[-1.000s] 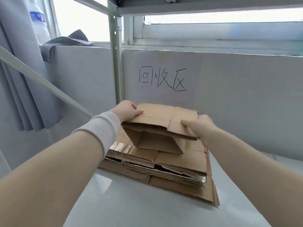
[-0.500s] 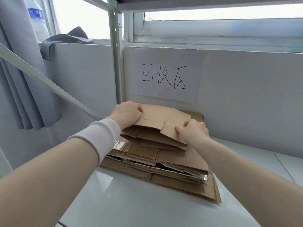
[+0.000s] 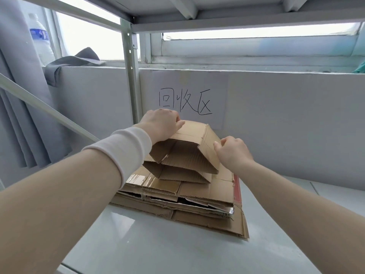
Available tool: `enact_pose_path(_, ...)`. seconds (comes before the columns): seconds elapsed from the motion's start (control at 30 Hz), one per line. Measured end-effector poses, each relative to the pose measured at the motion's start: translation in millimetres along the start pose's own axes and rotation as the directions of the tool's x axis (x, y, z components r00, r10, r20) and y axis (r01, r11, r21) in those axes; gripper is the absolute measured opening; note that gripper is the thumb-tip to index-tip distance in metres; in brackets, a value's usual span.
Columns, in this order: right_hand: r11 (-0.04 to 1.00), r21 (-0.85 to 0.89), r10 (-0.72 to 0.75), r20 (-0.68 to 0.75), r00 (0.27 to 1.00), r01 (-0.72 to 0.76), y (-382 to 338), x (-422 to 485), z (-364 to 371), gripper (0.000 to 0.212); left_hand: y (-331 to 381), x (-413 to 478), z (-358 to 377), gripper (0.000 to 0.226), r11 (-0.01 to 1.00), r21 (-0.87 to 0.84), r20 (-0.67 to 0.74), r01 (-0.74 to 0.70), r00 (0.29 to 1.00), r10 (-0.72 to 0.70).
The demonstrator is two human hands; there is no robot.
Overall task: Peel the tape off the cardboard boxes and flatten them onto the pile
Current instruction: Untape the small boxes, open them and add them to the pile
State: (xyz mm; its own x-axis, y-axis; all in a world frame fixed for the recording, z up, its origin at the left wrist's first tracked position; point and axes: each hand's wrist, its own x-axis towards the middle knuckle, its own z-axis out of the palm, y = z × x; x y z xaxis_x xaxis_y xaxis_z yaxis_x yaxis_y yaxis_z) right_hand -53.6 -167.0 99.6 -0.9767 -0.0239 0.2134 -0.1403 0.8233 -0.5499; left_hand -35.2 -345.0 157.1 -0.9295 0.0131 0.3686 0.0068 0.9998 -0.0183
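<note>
We steady a half-folded box (image 3: 189, 147) on top of the pile (image 3: 177, 192), not yet pressed flat.

The box sits as a slanted open tube on the flattened cardboard at the back of the shelf (image 3: 158, 244). Our left hand (image 3: 160, 125) holds its far left top edge, thumb on the top panel and fingers curled over behind. Our right hand (image 3: 233, 153) is at the right fold with fingers (image 3: 217, 146) loosely curled, clasping nothing; we cannot tell if it touches. We judge the cardboard light, stiff across its panels and springy at the creases, so it likely wants flat palms on the top panel, pushing sideways along the folds. The smooth pile beneath may let it slide.
</note>
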Motion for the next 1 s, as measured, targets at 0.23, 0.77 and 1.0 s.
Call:
enact_pose_path(0.23, 0.988, -0.127, -0.094, -0.049, 0.994, 0.087, 18.1, -12.0, -25.3, 0.045, 25.9, 0.1, -8.5, 0.041, 0.959, 0.261, -0.012, -0.112, 0.993, 0.119)
enact_pose_path(0.77, 0.641, -0.740, 0.044, -0.232, 0.972, -0.205, 315.5, -189.2, -246.0, 0.043, 376.9, -83.0, 2.3, 0.029, 0.668, 0.375, 0.055, -0.643, 0.735, 0.676)
enact_pose_path(1.0, 0.535, -0.680, 0.272, -0.422, 0.865, -0.501, 456.6, -288.1, -353.7, 0.044, 588.8, -136.2, 15.3, 0.030, 0.550, 0.134, -0.014, -0.825, 0.553, 0.833)
